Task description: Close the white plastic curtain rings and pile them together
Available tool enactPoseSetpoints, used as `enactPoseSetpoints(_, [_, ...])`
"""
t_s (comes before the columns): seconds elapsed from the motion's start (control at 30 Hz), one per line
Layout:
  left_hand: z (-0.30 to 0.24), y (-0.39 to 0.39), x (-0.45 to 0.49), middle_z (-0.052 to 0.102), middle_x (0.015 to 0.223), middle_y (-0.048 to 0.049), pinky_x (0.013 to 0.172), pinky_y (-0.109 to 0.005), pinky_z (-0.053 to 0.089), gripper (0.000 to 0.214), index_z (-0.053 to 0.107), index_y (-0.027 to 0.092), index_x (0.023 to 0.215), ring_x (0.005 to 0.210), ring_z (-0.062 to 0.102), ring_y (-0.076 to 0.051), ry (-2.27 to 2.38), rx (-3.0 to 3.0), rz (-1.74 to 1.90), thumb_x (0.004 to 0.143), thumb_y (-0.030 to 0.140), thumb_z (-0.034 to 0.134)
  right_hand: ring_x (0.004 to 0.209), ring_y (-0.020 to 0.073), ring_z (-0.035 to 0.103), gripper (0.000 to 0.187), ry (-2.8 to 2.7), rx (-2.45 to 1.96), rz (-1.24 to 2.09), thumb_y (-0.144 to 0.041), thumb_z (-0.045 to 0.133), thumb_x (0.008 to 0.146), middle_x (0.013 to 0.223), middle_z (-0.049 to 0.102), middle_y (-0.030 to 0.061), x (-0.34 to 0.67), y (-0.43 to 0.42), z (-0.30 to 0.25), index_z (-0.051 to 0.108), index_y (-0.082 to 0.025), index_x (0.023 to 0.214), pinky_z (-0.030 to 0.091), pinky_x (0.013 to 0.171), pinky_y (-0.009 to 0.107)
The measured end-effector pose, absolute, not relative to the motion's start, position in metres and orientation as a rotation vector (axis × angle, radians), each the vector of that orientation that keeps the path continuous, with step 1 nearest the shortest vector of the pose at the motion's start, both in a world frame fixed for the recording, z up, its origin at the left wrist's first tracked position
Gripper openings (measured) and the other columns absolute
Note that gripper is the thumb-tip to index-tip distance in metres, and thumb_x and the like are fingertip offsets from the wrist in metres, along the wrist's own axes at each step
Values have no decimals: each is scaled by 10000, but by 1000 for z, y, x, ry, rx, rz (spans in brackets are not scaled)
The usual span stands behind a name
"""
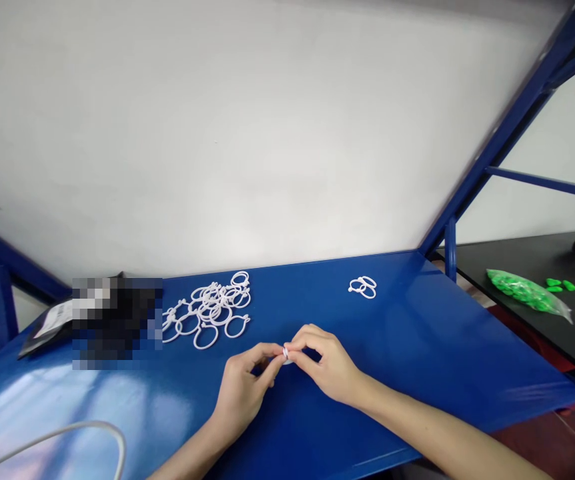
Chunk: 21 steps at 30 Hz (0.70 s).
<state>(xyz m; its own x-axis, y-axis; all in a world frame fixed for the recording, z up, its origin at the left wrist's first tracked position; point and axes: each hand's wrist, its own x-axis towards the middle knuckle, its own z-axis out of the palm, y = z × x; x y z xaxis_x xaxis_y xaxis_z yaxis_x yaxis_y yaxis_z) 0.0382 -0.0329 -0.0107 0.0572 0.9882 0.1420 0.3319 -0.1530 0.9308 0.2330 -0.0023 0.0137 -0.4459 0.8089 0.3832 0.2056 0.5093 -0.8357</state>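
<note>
Between my fingertips, above the blue table, is a small white ring (288,362), mostly hidden by the fingers. My left hand (247,383) pinches it from the left with thumb and forefinger. From the right, my right hand (325,363) grips it in the same kind of pinch, the two hands' fingertips nearly touching. Farther back and to the left lies a loose pile of white rings (212,310), each with a small knob or clasp. A smaller group of white rings (363,287) rests at the back right.
The blue table (407,373) meets a pale wall. A black plastic bag (57,327), partly blurred out, lies at left. A white cable (87,425) curves in the lower left corner. On a black table at right sits a clear bag of green pieces (527,293). Blue frame posts (450,250) stand beside.
</note>
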Motion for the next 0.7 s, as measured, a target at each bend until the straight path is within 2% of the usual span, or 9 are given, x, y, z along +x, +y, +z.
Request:
enactPoseSetpoints(0.27, [-16, -37, 38, 710, 623, 9, 508, -227, 499, 232, 775, 220, 896, 467, 623, -136, 1347, 1648, 1128, 905, 434, 685, 860, 187, 679, 264, -1980, -806, 909, -367, 600, 1023, 892, 722, 44, 234, -5, 13, 734, -217, 851, 528, 812, 325])
enactPoseSetpoints(0.47, [-12, -33, 38, 717, 630, 21, 526, -229, 509, 199, 753, 227, 913, 469, 623, -132, 1348, 1799, 1090, 938, 397, 654, 856, 187, 691, 280, -1990, -847, 903, -396, 600, 1023, 890, 729, 38, 234, -3, 9, 734, -223, 848, 533, 803, 320])
enactPoseSetpoints(0.53, [-9, -26, 36, 756, 723, 11, 570, -239, 534, 157, 744, 237, 939, 540, 662, -143, 1358, 1947, 1063, 950, 351, 636, 863, 189, 694, 238, -1999, -873, 881, -393, 622, 1012, 894, 741, 33, 234, 3, 7, 741, -225, 891, 533, 807, 322])
enactPoseSetpoints(0.6, [-6, -17, 29, 788, 875, -16, 685, -275, 575, 147, 736, 249, 1006, 706, 724, -179, 1400, 2158, 1088, 964, 312, 610, 871, 195, 689, 193, -2027, -892, 795, -382, 640, 1005, 905, 758, 27, 237, 12, 6, 742, -233, 938, 533, 826, 336])
enactPoseSetpoints(0.7, [-5, -3, 10, 772, 1016, -81, 888, -393, 564, 187, 712, 227, 1092, 949, 717, -265, 1631, 2456, 1159, 982, 306, 583, 906, 215, 669, 154, -2064, -995, 498, -335, 619, 1020, 972, 781, 30, 254, 34, 8, 737, -249, 971, 526, 882, 378])
